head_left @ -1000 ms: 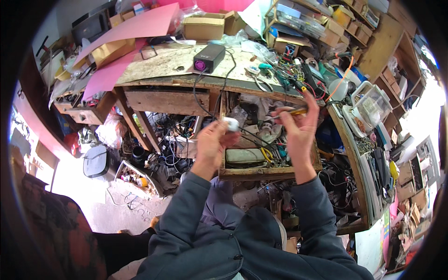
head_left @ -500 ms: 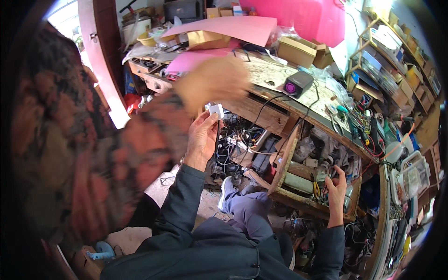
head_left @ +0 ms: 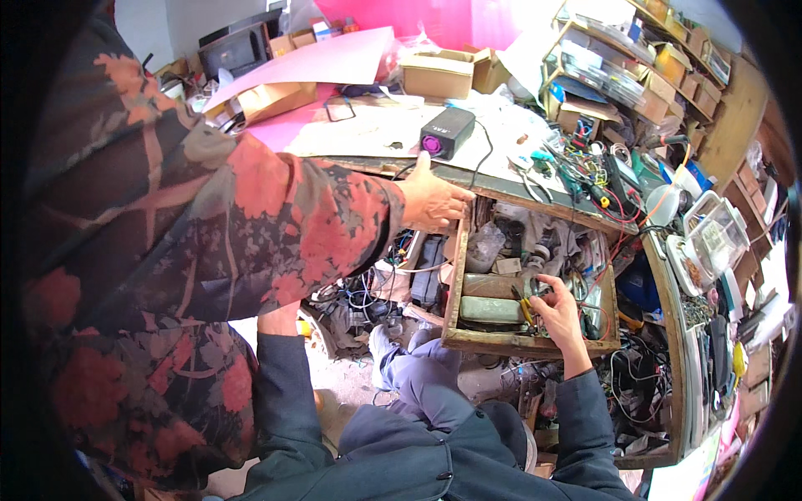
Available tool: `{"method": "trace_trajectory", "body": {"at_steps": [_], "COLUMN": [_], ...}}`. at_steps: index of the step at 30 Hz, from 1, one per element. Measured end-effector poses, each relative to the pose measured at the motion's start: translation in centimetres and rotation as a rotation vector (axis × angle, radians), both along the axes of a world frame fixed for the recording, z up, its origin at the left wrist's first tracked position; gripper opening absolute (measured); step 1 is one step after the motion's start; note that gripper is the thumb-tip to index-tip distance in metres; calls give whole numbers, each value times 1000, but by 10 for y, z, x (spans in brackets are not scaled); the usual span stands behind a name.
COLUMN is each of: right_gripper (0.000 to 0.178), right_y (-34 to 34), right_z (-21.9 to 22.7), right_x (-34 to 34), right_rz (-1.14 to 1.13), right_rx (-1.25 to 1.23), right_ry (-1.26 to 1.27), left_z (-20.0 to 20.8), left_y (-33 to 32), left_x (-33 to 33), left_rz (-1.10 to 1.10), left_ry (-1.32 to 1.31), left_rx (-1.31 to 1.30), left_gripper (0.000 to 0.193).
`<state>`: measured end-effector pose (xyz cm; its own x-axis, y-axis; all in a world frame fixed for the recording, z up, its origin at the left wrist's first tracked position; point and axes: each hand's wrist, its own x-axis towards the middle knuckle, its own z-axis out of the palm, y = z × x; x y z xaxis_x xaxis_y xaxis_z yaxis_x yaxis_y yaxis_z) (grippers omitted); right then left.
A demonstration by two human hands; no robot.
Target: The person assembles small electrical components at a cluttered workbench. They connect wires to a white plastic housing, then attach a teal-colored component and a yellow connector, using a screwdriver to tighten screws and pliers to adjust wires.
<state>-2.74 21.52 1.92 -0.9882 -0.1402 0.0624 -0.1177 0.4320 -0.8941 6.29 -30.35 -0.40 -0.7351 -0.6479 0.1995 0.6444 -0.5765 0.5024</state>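
My right hand [head_left: 560,317] is over the pulled-out wooden drawer [head_left: 454,311], thumb and forefinger apart with nothing visible between them. Below its fingertips are yellow-handled pliers [head_left: 526,311] and a pale flat box [head_left: 493,310]. Only the wrist end of my left hand [head_left: 280,321] shows; a co-worker's arm in a flowered sleeve [head_left: 326,221] covers its fingers and anything in them. The co-worker's hand [head_left: 434,199] reaches to the bench edge by the drawer, just below a black box with a purple fan [head_left: 447,134].
Tools and tangled wires [head_left: 601,179] crowd the bench's right part. An open cardboard box [head_left: 437,75] and pink sheets [head_left: 334,58] lie farther back. Cables and parts fill the space under the bench. Shelves with boxes [head_left: 643,75] rise at the right.
The co-worker's arm has swung right and down to the bench edge, covering my left hand, which held a small white block with a black cable. The view has shifted right.
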Motion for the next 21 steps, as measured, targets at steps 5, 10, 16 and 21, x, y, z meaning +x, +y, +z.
{"method": "trace_trajectory", "body": {"at_steps": [5, 10, 16, 21], "right_gripper": [49, 48, 48, 58], "right_y": [0, 4, 9, 12], "right_z": [-3, -5, -10, -21], "right_x": [0, -3, -3, -12], "right_rz": [8, 21, 40, 99], "right_rx": [-86, -90, -235, -83], "right_ry": [-73, -68, -121, -152], "left_z": [-10, 8, 29, 27], "left_y": [-4, 3, 27, 18], "left_x": [0, 2, 8, 10], "left_rz": [59, 42, 88, 118], "left_ry": [58, -144, -243, -347], "left_rx": [-56, -50, -46, -113], "left_gripper": [45, 38, 30, 32]}}
